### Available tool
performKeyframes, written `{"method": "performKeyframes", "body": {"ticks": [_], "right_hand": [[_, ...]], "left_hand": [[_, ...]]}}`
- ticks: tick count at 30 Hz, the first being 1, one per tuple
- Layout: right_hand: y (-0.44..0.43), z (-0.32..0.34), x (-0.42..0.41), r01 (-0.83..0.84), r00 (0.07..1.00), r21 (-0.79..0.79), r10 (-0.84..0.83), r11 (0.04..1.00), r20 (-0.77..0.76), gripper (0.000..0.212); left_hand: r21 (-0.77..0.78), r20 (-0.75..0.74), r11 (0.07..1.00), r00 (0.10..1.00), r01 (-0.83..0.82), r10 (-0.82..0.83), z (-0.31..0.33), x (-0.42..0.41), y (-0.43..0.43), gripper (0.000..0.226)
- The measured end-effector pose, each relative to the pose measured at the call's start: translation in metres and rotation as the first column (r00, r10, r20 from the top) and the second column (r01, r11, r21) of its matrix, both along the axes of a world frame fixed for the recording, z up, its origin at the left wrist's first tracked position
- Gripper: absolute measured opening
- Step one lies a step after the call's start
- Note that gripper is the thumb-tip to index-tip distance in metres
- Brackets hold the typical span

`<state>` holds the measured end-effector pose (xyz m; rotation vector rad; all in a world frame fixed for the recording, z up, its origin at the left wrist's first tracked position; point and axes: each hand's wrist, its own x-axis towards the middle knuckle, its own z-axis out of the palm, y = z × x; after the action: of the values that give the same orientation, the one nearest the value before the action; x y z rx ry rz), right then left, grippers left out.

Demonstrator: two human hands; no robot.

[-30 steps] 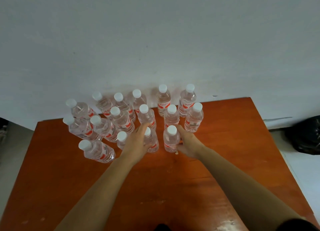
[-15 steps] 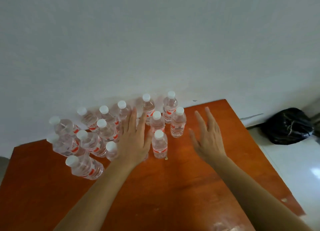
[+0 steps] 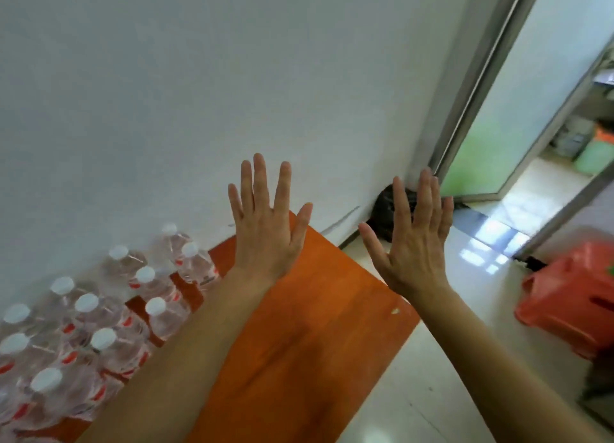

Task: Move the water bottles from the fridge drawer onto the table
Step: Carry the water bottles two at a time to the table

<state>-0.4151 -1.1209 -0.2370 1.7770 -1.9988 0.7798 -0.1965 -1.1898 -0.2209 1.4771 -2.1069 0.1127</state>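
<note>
Bottles (image 3: 99,313) of clear water, white-capped with red-and-white labels, stand packed together on the near-left part of the orange table (image 3: 299,326), their sides touching or nearly so. Both hands are raised with fingers spread and palms turned away, holding nothing: the left hand (image 3: 267,230) above the table's far edge, the right hand (image 3: 413,243) out over the pale floor to the right. Neither touches a bottle. No fridge drawer shows from here.

Each bottle looks full, so probably moderately heavy for its size, with thin plastic walls that would give under a hard squeeze and perhaps a slick, cold-damp skin. I judge the labelled waist the best place to wrap fingers, or the stiffer neck just under the cap. Crowded as they stand, a careless placement could topple neighbours.
</note>
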Motion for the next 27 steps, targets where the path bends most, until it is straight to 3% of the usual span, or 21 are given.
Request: {"method": "performKeyframes", "body": {"ticks": [9, 16, 22, 27], "right_hand": [[0.22, 0.057, -0.195, 0.359, 0.933, -0.156, -0.358, 0.92, 0.034, 0.085], [0.43, 0.069, -0.326, 0.568, 0.819, -0.217, -0.572, 0.794, 0.053, 0.091], [0.569, 0.054, -0.411, 0.741, 0.668, -0.148, -0.742, 0.655, 0.061, 0.09], [0.631, 0.028, -0.484, 0.831, 0.555, -0.083, -0.831, 0.551, 0.034, 0.094]], "left_hand": [[-0.142, -0.012, 0.919, 0.928, 0.367, -0.372, 0.071, -0.235, 0.146, 0.071], [-0.174, 0.01, 0.731, 0.743, 0.66, -0.669, 0.078, -0.413, 0.311, 0.071], [-0.127, 0.032, 0.523, 0.531, 0.843, -0.847, 0.061, -0.539, 0.432, 0.073], [-0.054, 0.063, 0.466, 0.469, 0.883, -0.881, 0.034, -0.64, 0.481, 0.075]]}}
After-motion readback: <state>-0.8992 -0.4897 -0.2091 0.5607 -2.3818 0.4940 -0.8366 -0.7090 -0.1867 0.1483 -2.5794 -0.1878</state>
